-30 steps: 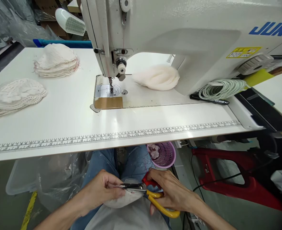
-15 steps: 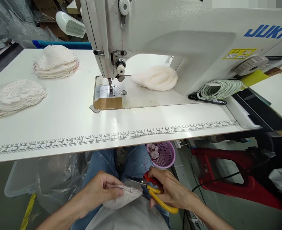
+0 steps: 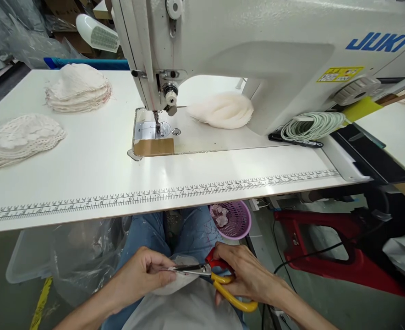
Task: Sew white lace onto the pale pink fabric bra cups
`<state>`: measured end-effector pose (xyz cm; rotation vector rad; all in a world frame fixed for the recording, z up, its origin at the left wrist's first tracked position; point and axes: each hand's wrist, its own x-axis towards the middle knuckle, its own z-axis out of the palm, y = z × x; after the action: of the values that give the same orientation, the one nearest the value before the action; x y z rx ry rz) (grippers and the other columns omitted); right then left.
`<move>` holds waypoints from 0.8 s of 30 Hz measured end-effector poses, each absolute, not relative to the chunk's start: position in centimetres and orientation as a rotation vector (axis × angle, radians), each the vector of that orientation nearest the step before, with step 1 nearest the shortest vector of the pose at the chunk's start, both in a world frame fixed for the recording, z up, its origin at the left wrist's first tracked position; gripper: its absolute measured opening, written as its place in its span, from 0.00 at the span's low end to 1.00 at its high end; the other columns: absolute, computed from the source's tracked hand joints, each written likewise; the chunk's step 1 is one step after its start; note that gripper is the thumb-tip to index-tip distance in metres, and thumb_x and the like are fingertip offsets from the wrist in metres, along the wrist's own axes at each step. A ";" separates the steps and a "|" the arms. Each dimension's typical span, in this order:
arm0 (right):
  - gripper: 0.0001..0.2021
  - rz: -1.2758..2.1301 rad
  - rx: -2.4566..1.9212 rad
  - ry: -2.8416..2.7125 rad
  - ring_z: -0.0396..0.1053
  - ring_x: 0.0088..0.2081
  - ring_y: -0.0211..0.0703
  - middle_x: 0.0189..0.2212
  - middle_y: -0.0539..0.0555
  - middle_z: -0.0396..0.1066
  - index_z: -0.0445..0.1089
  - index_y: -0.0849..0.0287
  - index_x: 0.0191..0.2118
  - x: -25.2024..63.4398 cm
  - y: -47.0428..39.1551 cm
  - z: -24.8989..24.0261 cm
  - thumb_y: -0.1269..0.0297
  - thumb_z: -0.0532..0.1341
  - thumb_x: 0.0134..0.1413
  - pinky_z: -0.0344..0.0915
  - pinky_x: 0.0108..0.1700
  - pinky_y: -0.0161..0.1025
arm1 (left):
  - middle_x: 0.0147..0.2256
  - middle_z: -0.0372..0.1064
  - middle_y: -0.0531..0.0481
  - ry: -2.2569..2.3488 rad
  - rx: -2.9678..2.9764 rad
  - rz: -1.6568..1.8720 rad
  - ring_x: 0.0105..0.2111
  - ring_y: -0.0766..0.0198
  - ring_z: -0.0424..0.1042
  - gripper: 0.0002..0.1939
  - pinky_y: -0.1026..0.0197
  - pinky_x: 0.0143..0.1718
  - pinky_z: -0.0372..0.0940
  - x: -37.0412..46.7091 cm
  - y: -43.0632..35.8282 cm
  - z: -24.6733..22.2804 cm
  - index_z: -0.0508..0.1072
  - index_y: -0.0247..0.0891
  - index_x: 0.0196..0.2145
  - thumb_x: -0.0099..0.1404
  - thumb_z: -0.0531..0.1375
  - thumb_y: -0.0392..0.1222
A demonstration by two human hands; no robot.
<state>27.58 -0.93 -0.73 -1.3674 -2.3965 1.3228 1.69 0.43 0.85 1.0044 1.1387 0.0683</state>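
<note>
Over my lap, my left hand (image 3: 146, 274) pinches a small white fabric piece (image 3: 178, 285) between thumb and fingers. My right hand (image 3: 245, 270) grips a pair of scissors (image 3: 235, 295) with red and yellow handles. Their metal blades point left and lie along the fabric's upper edge, close to my left fingertips. The blades look nearly closed on that edge. Part of the fabric is hidden behind the blades and my left fingers.
A sewing machine (image 3: 257, 46) stands on the white table (image 3: 95, 169), whose front edge has a printed ruler. Two fabric stacks (image 3: 77, 89) sit at left; a cream fabric bundle (image 3: 223, 111) lies beneath the machine's arm. Below are a purple basket (image 3: 243, 220) and red stool (image 3: 343, 270).
The scissor blades have moved left along the fabric's edge and come closer together. The fabric's loose part has tipped up behind the blades. My left hand keeps its pinch.
</note>
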 end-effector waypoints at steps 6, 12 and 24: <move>0.21 1.299 -1.373 -2.412 0.60 0.24 0.35 0.27 0.47 0.65 0.63 0.58 0.33 27.6 -0.9 -0.9 0.54 0.71 0.38 0.49 0.25 0.31 | 0.19 0.50 0.57 1.131 1.033 0.060 0.21 0.70 0.44 0.24 0.64 0.22 0.40 1.6 0.5 0.7 0.78 0.30 0.29 0.53 0.61 0.58; 0.22 1.321 -1.362 -2.382 0.60 0.24 0.35 0.27 0.47 0.65 0.63 0.59 0.33 27.6 -0.9 -1.1 0.52 0.71 0.37 0.50 0.25 0.31 | 0.19 0.49 0.57 1.131 1.026 0.065 0.22 0.70 0.44 0.25 0.64 0.22 0.39 1.5 0.5 0.4 0.78 0.30 0.28 0.52 0.61 0.59; 0.22 1.147 -1.311 -2.419 0.57 0.23 0.34 0.26 0.46 0.63 0.60 0.58 0.33 27.8 -1.0 -1.6 0.49 0.68 0.41 0.47 0.25 0.32 | 0.18 0.47 0.57 1.150 1.016 0.131 0.21 0.70 0.43 0.28 0.64 0.21 0.38 2.0 0.6 0.1 0.77 0.28 0.27 0.52 0.61 0.62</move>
<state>27.79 -1.03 -1.63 -1.3111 -2.4192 1.1471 1.95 0.60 0.10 1.0161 1.1497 0.1313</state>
